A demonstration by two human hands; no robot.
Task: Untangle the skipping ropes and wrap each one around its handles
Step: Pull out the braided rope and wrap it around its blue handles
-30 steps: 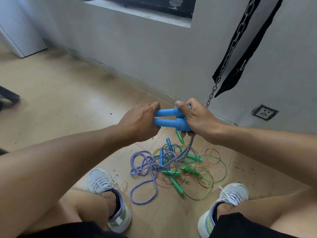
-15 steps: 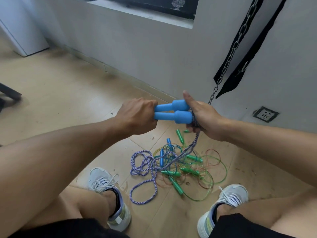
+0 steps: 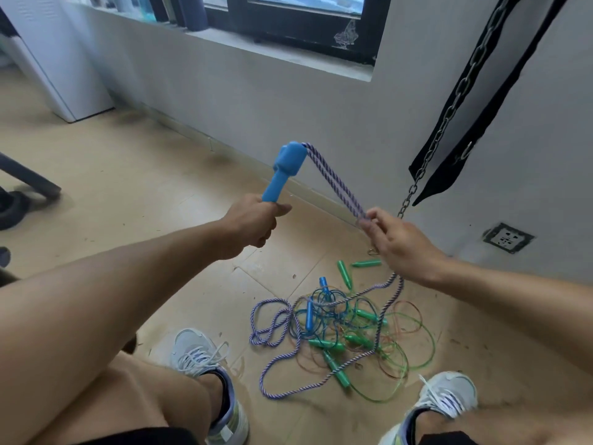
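Two blue handles (image 3: 284, 170) fisted in my left hand (image 3: 256, 224), upright; right hand (image 3: 398, 242) pinches both strands of the purple-white rope (image 3: 333, 179), taut btwn hands.

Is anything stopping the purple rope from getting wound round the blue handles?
Yes. The left hand holds the blue handles up, and the right hand pinches the purple rope. But the rope's lower part runs down into the tangled pile of thin ropes and green handles on the floor.

Chain (image 3: 449, 110), wall socket (image 3: 508, 238), window (image 3: 308, 24), white cabinet (image 3: 61, 69).
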